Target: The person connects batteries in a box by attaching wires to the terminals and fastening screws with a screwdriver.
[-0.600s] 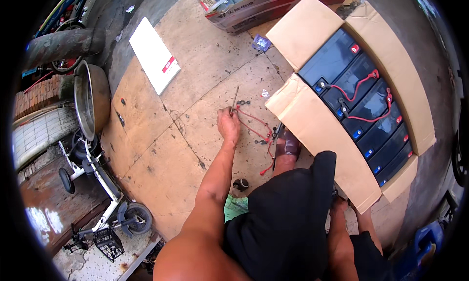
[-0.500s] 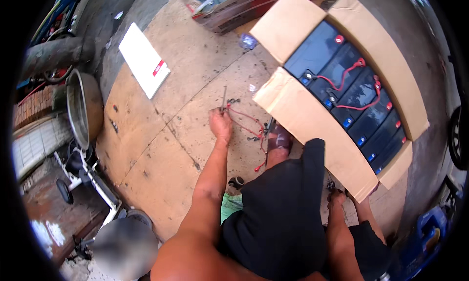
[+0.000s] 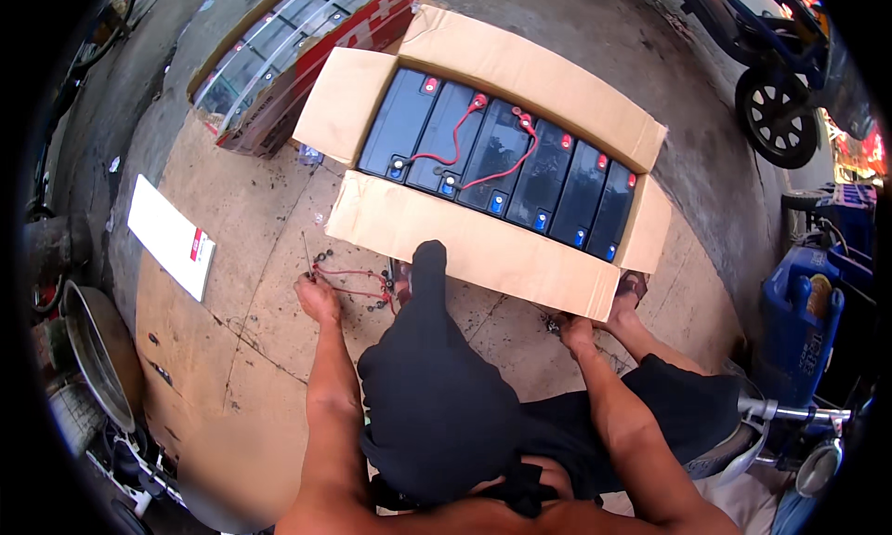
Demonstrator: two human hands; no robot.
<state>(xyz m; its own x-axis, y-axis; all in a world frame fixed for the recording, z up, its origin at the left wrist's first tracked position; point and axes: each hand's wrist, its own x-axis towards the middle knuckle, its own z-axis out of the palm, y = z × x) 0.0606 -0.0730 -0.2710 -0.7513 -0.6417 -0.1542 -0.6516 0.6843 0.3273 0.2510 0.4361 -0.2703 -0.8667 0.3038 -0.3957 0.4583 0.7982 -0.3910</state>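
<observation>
My left hand (image 3: 318, 298) is closed low over the floor, and a thin dark rod (image 3: 307, 251) sticks up out of it. Red cables (image 3: 348, 273) with black end pieces lie right beside those fingers. My right hand (image 3: 574, 333) is closed below the near flap of an open cardboard box (image 3: 483, 251). Small dark pieces (image 3: 555, 324) show at its fingertips, too small to make out. Inside the box stand several black batteries (image 3: 492, 158) with red and blue terminals. Two red jumper wires (image 3: 457, 133) run across their tops.
A second box (image 3: 297, 79), red and brown and holding more batteries, stands at the far left. A white panel (image 3: 172, 237) lies on the floor. Metal basins (image 3: 100, 349) are at the left edge; a wheeled vehicle (image 3: 779, 117) and a blue container (image 3: 799, 303) are at the right.
The view has swung to the right, so the boxes, panel and hands appear farther left. My left hand still holds the rod beside the cables; my right hand now shows more fully.
</observation>
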